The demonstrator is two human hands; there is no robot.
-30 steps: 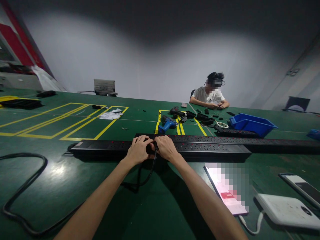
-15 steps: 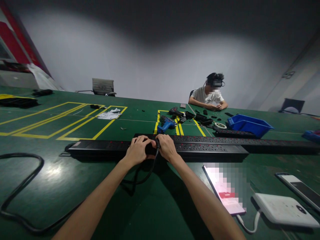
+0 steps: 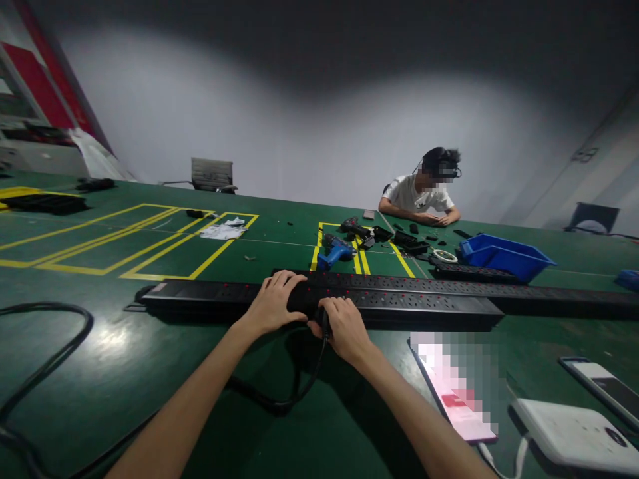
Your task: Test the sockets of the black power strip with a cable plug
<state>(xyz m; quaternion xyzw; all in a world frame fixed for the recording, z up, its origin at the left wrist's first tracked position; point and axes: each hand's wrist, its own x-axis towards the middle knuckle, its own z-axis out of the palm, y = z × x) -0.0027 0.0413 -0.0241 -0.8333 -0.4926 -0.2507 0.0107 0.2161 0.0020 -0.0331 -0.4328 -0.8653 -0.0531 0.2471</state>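
Note:
A long black power strip [image 3: 424,307] with rows of sockets and small red marks lies across the table in front of me. My left hand [image 3: 274,303] grips it near the middle, fingers over the top and thumb at the near side. Just to the right, my right hand [image 3: 343,326] is closed around a black plug [image 3: 322,318] at the strip's near edge. Whether the plug's pins touch a socket is hidden by my fingers. From the plug a black power cord [image 3: 279,406] loops down and off to the left. A second power strip [image 3: 564,299] lies right behind the first.
Beyond the strips are a blue cordless drill [image 3: 335,251], a blue bin [image 3: 504,256], a tape roll [image 3: 444,256] and loose black parts. Phones [image 3: 456,399] and a white power bank [image 3: 572,436] lie at the near right. A person [image 3: 422,193] sits across the table.
My right hand has come down and toward me with the plug, from above the strip to its near edge. The left hand stays on the strip. The view has shifted slightly left.

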